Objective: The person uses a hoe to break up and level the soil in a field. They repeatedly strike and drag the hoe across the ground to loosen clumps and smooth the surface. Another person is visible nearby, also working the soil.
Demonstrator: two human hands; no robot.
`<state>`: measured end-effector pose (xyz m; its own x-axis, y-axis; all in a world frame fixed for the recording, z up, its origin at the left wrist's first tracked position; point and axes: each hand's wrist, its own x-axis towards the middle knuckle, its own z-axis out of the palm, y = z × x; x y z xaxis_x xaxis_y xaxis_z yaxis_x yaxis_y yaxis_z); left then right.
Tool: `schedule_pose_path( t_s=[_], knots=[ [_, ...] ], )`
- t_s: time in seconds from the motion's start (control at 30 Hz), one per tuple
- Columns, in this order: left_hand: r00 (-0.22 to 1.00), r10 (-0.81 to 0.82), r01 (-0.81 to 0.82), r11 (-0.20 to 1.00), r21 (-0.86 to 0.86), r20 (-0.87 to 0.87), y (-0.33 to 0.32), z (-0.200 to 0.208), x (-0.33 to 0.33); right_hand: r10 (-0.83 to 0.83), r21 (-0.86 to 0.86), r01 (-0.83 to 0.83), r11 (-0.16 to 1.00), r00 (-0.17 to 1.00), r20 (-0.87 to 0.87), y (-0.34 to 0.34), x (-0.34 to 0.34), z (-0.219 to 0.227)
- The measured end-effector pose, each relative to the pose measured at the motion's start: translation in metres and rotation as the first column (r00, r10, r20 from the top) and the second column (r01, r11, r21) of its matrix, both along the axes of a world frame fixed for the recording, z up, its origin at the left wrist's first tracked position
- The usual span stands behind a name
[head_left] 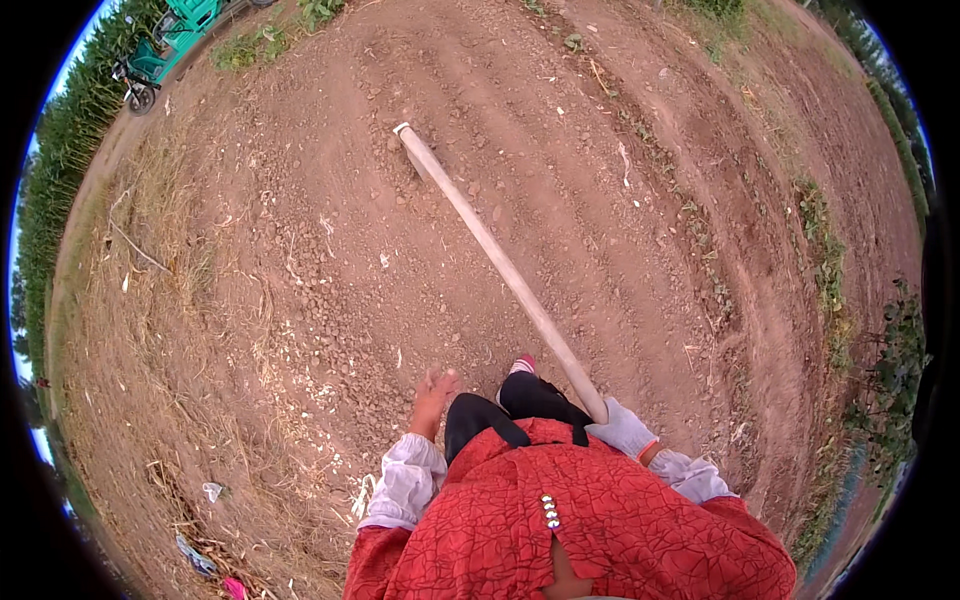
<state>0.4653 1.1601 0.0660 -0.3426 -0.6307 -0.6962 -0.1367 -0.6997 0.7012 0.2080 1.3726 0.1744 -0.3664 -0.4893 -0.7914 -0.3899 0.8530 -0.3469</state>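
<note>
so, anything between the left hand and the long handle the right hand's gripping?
Straight across toward the right hand, yes: the dark-trousered legs lie between in this view. Up and right from the left hand to the handle at mid-length, nothing visible blocks; only soil shows in the gap.

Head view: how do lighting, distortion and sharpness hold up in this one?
Head view: soft daylight, no strong glare on the wooden pole; head view: heavy fisheye bending, black corners, bluish fringing at the rim, and the green vehicle tilted at upper left; head view: the red top's pattern reads crisply, the tall plants near the left rim less so.
</note>
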Motion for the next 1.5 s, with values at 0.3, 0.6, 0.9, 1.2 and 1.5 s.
schedule_pose_path(
  t_s=[0.3, 0.6, 0.9, 1.2, 1.5],
  knots=[
    [0.968, -0.241, 0.228, 0.962, 0.148, 0.075, -0.089, -0.021, -0.147, -0.06, 0.114, 0.065, 0.991, 0.997, -0.043, -0.012, -0.014, 0.022],
    [0.968, 0.245, -0.182, 0.825, 0.536, -0.048, -0.169, -0.099, -0.24, -0.217, 0.523, 0.171, 0.835, 0.976, 0.027, -0.066, -0.019, 0.034],
    [0.982, 0.132, -0.188, 0.774, 0.605, 0.135, -0.177, -0.081, -0.253, -0.311, 0.631, 0.192, 0.752, 0.947, 0.083, -0.092, -0.029, 0.034],
    [0.978, 0.167, -0.207, 0.868, 0.452, 0.127, -0.292, -0.086, -0.279, -0.189, 0.231, 0.187, 0.955, 0.982, -0.017, -0.137, -0.03, -0.019],
    [0.989, 0.147, -0.143, 0.96, 0.241, 0.001, -0.476, -0.113, -0.313, -0.185, 0.003, 0.186, 0.983, 0.983, -0.008, -0.292, -0.059, -0.077]
  ],
)
